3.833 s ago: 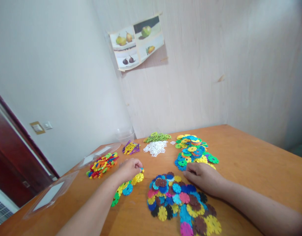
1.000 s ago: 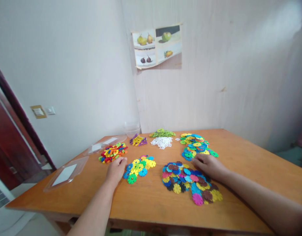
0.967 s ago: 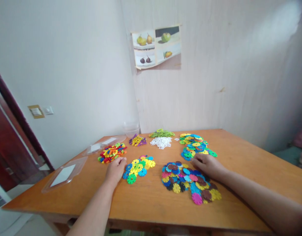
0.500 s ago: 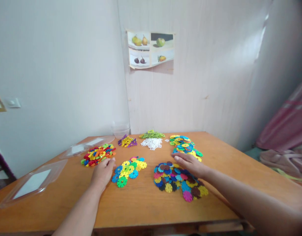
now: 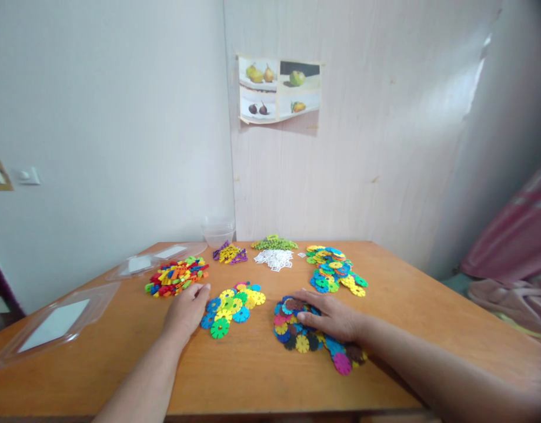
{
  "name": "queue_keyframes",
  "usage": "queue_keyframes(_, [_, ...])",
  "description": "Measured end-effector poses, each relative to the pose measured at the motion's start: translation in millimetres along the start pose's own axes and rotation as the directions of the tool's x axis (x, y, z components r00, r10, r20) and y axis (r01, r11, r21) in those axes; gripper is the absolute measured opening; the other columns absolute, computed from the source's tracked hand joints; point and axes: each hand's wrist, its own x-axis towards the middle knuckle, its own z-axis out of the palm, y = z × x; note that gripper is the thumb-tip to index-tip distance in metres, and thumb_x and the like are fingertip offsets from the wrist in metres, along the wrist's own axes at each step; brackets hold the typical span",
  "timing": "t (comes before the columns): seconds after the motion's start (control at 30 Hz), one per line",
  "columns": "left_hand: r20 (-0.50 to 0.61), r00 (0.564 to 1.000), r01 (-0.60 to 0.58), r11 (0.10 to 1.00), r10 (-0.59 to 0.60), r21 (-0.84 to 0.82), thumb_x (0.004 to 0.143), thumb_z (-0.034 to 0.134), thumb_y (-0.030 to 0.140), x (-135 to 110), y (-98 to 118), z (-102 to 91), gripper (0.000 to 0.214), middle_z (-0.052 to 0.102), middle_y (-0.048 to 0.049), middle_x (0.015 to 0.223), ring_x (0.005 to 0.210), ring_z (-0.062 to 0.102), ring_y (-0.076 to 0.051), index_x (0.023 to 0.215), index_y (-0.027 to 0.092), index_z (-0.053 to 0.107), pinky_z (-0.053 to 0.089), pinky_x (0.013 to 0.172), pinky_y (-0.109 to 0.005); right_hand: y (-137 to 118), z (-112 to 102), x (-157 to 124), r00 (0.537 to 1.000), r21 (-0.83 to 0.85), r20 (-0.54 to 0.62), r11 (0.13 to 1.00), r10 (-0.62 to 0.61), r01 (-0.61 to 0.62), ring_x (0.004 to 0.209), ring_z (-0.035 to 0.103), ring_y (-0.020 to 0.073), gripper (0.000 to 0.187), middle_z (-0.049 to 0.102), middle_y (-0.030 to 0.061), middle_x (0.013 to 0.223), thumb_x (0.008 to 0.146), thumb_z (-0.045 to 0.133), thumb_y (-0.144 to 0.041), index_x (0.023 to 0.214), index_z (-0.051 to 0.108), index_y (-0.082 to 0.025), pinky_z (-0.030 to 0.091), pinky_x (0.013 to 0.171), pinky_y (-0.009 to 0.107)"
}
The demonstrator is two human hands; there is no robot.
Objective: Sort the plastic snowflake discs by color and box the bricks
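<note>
My left hand (image 5: 186, 308) rests flat on the wooden table (image 5: 261, 370), fingers loosely stretched, just left of a small pile of yellow, green and blue flower-shaped discs (image 5: 233, 301). It holds nothing. My right hand (image 5: 330, 317) lies palm down with fingers spread on top of a larger pile of mixed discs (image 5: 297, 335) in blue, pink, brown and yellow. A third pile of discs (image 5: 334, 271) sits farther back to the right.
A heap of small red, orange and green pieces (image 5: 176, 277) lies at the left. White pieces (image 5: 274, 258), green pieces (image 5: 273, 242) and purple-yellow pieces (image 5: 229, 254) sit near the wall. Clear plastic lids (image 5: 54, 323) and a clear tub (image 5: 217, 229) are at the left and back.
My right hand slid from the far edge of the big disc pile onto its middle. The view turned right and back. My left hand stayed beside the small pile.
</note>
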Motion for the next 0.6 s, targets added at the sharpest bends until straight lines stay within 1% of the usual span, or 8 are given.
queue_keyframes(0.13, [-0.011,1.0,-0.015,1.0,0.015,-0.006,0.085,0.048,0.054,-1.2,1.0,0.3,0.037,0.072,-0.0018,0.072,0.068,0.064,-0.021,0.072,0.023,0.065,0.038,0.058,-0.029,-5.6,3.2,9.3,0.999,-0.019,0.017,0.999,-0.051,0.051,0.122,0.058,0.0278,0.062,0.06,0.0072,0.139,0.092,0.049,-0.06,0.144,0.05,-0.027,0.042,0.107,0.042])
queue_keyframes(0.23, [-0.013,1.0,-0.022,1.0,0.022,-0.016,0.085,0.048,0.054,-1.0,0.1,0.6,0.038,0.072,-0.0022,0.072,0.067,0.064,-0.022,0.072,0.023,0.065,0.039,0.058,-0.028,-6.1,3.9,13.0,0.998,-0.015,0.02,0.998,-0.053,0.054,0.124,0.056,0.0282,0.063,0.058,0.0076,0.14,0.092,0.05,-0.06,0.145,0.05,-0.027,0.042,0.108,0.042])
queue_keyframes(0.3, [-0.017,1.0,-0.024,0.999,0.024,-0.031,0.086,0.048,0.054,0.1,-1.0,0.9,0.038,0.072,-0.0021,0.073,0.068,0.064,-0.021,0.072,0.023,0.065,0.039,0.058,-0.028,-6.1,3.3,14.0,0.999,-0.008,0.018,0.999,-0.041,0.041,0.125,0.055,0.0288,0.063,0.058,0.0078,0.141,0.091,0.052,-0.06,0.145,0.05,-0.027,0.041,0.108,0.043])
queue_keyframes(0.4, [-0.011,0.999,-0.035,0.999,0.035,-0.028,0.086,0.048,0.054,2.4,-2.7,1.3,0.038,0.072,-0.002,0.072,0.067,0.064,-0.021,0.071,0.023,0.064,0.038,0.058,-0.028,-7.5,0.9,14.7,1.0,0.034,0.016,0.999,-0.014,0.014,0.123,0.057,0.0284,0.06,0.061,0.0064,0.137,0.091,0.052,-0.06,0.142,0.053,-0.027,0.043,0.106,0.043])
queue_keyframes(0.5, [-0.015,0.999,-0.042,0.999,0.042,-0.002,0.086,0.047,0.054,4.0,-3.9,2.0,0.039,0.07,-0.0017,0.068,0.066,0.063,-0.021,0.068,0.023,0.063,0.037,0.057,-0.028,-8.5,-1.3,17.1,1.0,0.067,0.009,0.997,0.022,-0.023,0.117,0.061,0.0273,0.056,0.065,0.0051,0.132,0.092,0.048,-0.061,0.135,0.06,-0.027,0.046,0.103,0.042])
queue_keyframes(0.6, [-0.042,0.998,-0.048,0.998,0.047,-0.035,0.084,0.05,0.053,4.1,-5.0,3.5,0.036,0.069,-0.0017,0.068,0.065,0.061,-0.021,0.069,0.024,0.064,0.036,0.058,-0.028,-6.5,-1.2,23.2,0.998,0.065,-0.023,0.996,0.059,-0.057,0.112,0.063,0.0273,0.055,0.069,0.0063,0.126,0.092,0.047,-0.062,0.128,0.066,-0.025,0.048,0.102,0.042])
